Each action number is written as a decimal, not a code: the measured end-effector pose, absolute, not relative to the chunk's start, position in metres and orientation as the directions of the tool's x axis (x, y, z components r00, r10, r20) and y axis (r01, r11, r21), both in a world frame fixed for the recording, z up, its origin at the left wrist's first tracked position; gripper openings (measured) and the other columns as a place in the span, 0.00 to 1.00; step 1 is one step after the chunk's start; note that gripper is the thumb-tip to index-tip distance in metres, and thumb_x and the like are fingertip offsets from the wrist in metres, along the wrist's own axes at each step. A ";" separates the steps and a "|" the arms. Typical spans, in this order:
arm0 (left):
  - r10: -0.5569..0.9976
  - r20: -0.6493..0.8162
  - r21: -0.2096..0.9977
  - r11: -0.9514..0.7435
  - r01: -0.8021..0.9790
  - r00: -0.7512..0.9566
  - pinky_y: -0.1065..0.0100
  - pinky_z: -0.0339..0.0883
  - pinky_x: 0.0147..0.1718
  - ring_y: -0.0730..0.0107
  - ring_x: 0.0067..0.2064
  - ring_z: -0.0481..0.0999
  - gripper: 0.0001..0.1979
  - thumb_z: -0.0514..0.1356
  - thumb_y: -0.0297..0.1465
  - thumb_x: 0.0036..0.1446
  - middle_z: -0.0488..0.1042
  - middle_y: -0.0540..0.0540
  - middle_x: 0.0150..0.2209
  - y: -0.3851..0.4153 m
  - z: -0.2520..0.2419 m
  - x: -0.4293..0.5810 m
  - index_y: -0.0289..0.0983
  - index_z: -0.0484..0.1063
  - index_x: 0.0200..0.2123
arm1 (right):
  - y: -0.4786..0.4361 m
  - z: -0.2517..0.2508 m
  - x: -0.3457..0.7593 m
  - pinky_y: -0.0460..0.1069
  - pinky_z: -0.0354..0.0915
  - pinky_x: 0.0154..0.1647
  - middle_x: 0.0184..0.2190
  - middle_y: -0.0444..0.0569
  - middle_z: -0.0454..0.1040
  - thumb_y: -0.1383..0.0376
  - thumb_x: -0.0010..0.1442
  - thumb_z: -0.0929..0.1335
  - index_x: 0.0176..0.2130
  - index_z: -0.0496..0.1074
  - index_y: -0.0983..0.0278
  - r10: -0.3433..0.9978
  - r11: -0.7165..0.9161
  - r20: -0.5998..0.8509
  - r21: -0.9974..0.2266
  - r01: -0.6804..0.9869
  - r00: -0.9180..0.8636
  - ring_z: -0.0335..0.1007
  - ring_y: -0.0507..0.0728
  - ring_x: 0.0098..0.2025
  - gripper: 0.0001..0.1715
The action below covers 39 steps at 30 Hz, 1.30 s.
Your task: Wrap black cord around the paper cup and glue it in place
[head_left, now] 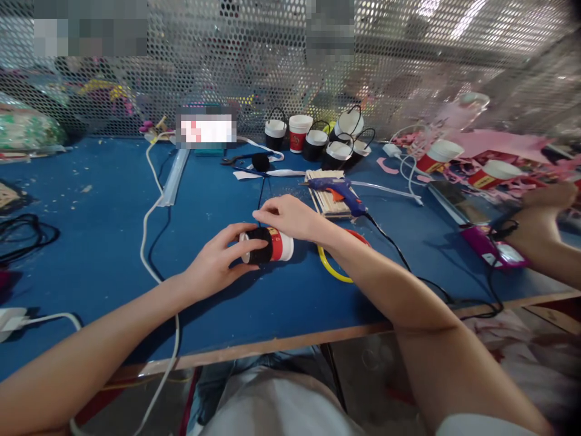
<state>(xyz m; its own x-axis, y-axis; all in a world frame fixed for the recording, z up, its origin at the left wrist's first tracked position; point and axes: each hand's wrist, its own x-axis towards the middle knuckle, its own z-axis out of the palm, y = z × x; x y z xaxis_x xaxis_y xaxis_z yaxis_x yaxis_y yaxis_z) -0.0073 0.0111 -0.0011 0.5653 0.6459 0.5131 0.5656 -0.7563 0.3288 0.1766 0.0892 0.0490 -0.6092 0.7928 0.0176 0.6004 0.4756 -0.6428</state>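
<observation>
A small paper cup (278, 245) lies on its side on the blue table (91, 242), white and red with a black band wrapped round its middle. My left hand (218, 261) grips the cup's near end, fingers curled round the black band. My right hand (290, 217) rests on top of the cup, fingertips pinched together at the band's upper edge. A thin black strand runs from the cup towards the back of the table.
A blue glue gun (338, 191) rests on a stack of wooden sticks behind the cup. A yellow-red ring (333, 269) lies under my right forearm. Several finished black-banded cups (318, 142) stand at the back. Another person's hand (542, 221) works at right. White cables cross the left.
</observation>
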 end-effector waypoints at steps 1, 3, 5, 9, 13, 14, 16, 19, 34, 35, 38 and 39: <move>0.644 0.512 0.327 -0.758 0.564 0.569 0.59 0.68 0.47 0.60 0.52 0.66 0.18 0.59 0.29 0.55 0.62 0.39 0.53 0.011 -0.001 -0.007 0.40 0.63 0.50 | 0.088 0.049 0.178 0.46 0.55 0.28 0.24 0.45 0.71 0.59 0.55 0.63 0.27 0.71 0.66 0.800 0.451 0.039 -0.698 0.557 -0.598 0.63 0.50 0.27 0.14; 0.645 0.512 0.332 -0.758 0.561 0.568 0.59 0.68 0.47 0.60 0.52 0.66 0.19 0.59 0.29 0.55 0.62 0.39 0.53 0.011 0.000 -0.007 0.40 0.63 0.50 | 0.084 0.050 0.182 0.45 0.56 0.28 0.25 0.44 0.71 0.61 0.53 0.64 0.30 0.72 0.66 0.820 0.408 0.083 -0.779 0.476 -0.566 0.63 0.49 0.27 0.11; 0.644 0.510 0.340 -0.760 0.554 0.570 0.58 0.68 0.48 0.60 0.52 0.66 0.20 0.60 0.30 0.55 0.62 0.39 0.53 0.010 0.001 -0.007 0.40 0.62 0.51 | 0.079 0.052 0.188 0.45 0.56 0.27 0.24 0.43 0.69 0.59 0.54 0.64 0.29 0.72 0.66 0.835 0.399 0.112 -0.797 0.453 -0.538 0.61 0.49 0.26 0.14; 0.643 0.495 0.351 -0.763 0.543 0.584 0.59 0.68 0.47 0.60 0.52 0.67 0.19 0.60 0.30 0.55 0.62 0.39 0.54 0.009 0.001 -0.006 0.41 0.63 0.51 | 0.077 0.051 0.193 0.47 0.52 0.26 0.20 0.44 0.67 0.53 0.58 0.61 0.23 0.70 0.65 0.839 0.464 0.122 -0.669 0.580 -0.531 0.59 0.49 0.24 0.22; 0.636 0.490 0.346 -0.770 0.536 0.597 0.58 0.68 0.47 0.59 0.52 0.66 0.18 0.59 0.28 0.55 0.62 0.39 0.54 0.007 0.001 -0.005 0.42 0.65 0.50 | 0.076 0.046 0.188 0.47 0.53 0.26 0.19 0.44 0.65 0.53 0.59 0.60 0.22 0.68 0.65 0.789 0.485 0.056 -0.670 0.563 -0.612 0.59 0.49 0.23 0.23; 0.636 0.482 0.347 -0.770 0.535 0.603 0.58 0.68 0.47 0.59 0.53 0.66 0.18 0.59 0.28 0.55 0.62 0.39 0.54 0.007 0.001 -0.005 0.42 0.65 0.50 | 0.076 0.045 0.187 0.47 0.54 0.28 0.21 0.44 0.67 0.54 0.58 0.62 0.24 0.69 0.65 0.785 0.467 0.068 -0.718 0.516 -0.615 0.61 0.49 0.25 0.21; 0.638 0.467 0.353 -0.769 0.533 0.612 0.58 0.68 0.48 0.60 0.52 0.66 0.19 0.59 0.28 0.55 0.61 0.39 0.54 0.007 0.002 -0.005 0.42 0.64 0.51 | 0.074 0.045 0.186 0.46 0.58 0.30 0.26 0.45 0.70 0.57 0.56 0.64 0.28 0.70 0.66 0.808 0.409 0.103 -0.806 0.427 -0.580 0.64 0.50 0.28 0.14; 0.670 0.463 0.420 -0.742 0.523 0.580 0.57 0.66 0.50 0.60 0.53 0.66 0.24 0.61 0.31 0.53 0.62 0.39 0.53 0.007 0.002 -0.006 0.42 0.61 0.53 | 0.071 0.047 0.189 0.47 0.61 0.33 0.27 0.45 0.71 0.58 0.55 0.65 0.30 0.69 0.65 0.844 0.365 0.155 -0.867 0.339 -0.514 0.65 0.50 0.31 0.12; 0.877 0.185 0.879 -0.349 0.324 0.443 0.66 0.73 0.36 0.70 0.36 0.74 0.27 0.64 0.35 0.49 0.69 0.41 0.44 0.006 0.005 -0.002 0.36 0.61 0.51 | 0.080 0.048 0.200 0.47 0.62 0.32 0.25 0.43 0.69 0.58 0.57 0.65 0.29 0.63 0.63 0.871 0.411 0.290 -0.873 0.263 -0.397 0.66 0.50 0.29 0.12; 0.868 0.199 0.865 -0.374 0.334 0.456 0.66 0.73 0.36 0.70 0.36 0.74 0.26 0.64 0.35 0.49 0.69 0.42 0.43 0.005 0.005 -0.002 0.36 0.61 0.51 | 0.079 0.048 0.199 0.47 0.62 0.32 0.25 0.43 0.69 0.58 0.57 0.65 0.29 0.63 0.63 0.870 0.412 0.285 -0.868 0.276 -0.403 0.66 0.51 0.29 0.12; 0.834 0.255 0.815 -0.458 0.355 0.489 0.64 0.73 0.38 0.67 0.39 0.74 0.26 0.64 0.35 0.49 0.67 0.40 0.45 0.004 0.006 -0.002 0.36 0.62 0.51 | 0.078 0.047 0.198 0.48 0.62 0.32 0.25 0.44 0.69 0.57 0.57 0.65 0.28 0.63 0.63 0.860 0.424 0.278 -0.856 0.296 -0.427 0.66 0.51 0.29 0.12; 0.822 0.273 0.798 -0.484 0.360 0.499 0.64 0.73 0.39 0.66 0.41 0.73 0.26 0.64 0.35 0.50 0.67 0.40 0.46 0.003 0.006 -0.002 0.37 0.62 0.51 | 0.077 0.046 0.197 0.48 0.61 0.31 0.25 0.44 0.69 0.57 0.57 0.64 0.28 0.63 0.63 0.856 0.430 0.280 -0.853 0.296 -0.435 0.66 0.51 0.29 0.13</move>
<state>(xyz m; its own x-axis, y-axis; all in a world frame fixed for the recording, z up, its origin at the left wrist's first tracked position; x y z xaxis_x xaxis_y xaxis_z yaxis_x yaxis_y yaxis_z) -0.0021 0.0034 0.0064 0.4990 0.8223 0.2734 0.3602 -0.4838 0.7976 0.1974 0.0772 0.0462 -0.4354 0.8556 0.2801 0.2958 0.4298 -0.8531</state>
